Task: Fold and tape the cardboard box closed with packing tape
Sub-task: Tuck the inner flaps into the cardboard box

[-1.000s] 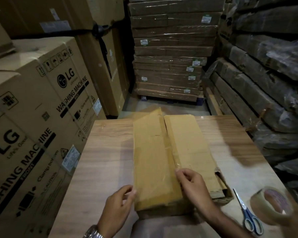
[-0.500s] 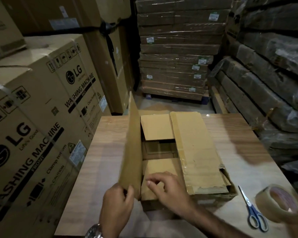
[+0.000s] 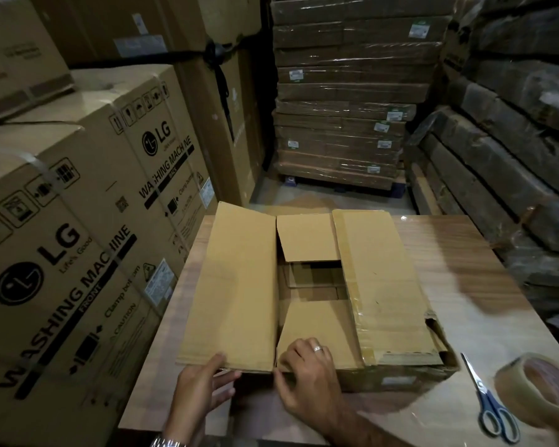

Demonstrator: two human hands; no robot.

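Note:
A brown cardboard box (image 3: 397, 379) stands on the wooden table (image 3: 465, 269). Its left long flap (image 3: 236, 285) is swung outward, hanging flat over the table's left side. My left hand (image 3: 204, 388) pinches that flap's near corner, thumb on top and fingers beneath. The right long flap (image 3: 381, 279) lies folded down over the box. Both short end flaps are folded in, leaving a dark gap between them. My right hand (image 3: 304, 375) holds the near end flap (image 3: 317, 321) at its front edge. A roll of clear packing tape (image 3: 536, 388) lies at the table's right front.
Blue-handled scissors (image 3: 491, 404) lie between the box and the tape roll. Tall washing-machine cartons (image 3: 78, 221) stand close against the table's left side. A wrapped pallet stack (image 3: 342, 101) stands behind the table, and wrapped bundles (image 3: 513, 140) are piled on the right.
The left long flap went from lying closed to upright, then swung outward flat. My right hand left the centre seam and took the near end flap. My left hand followed the flap's corner.

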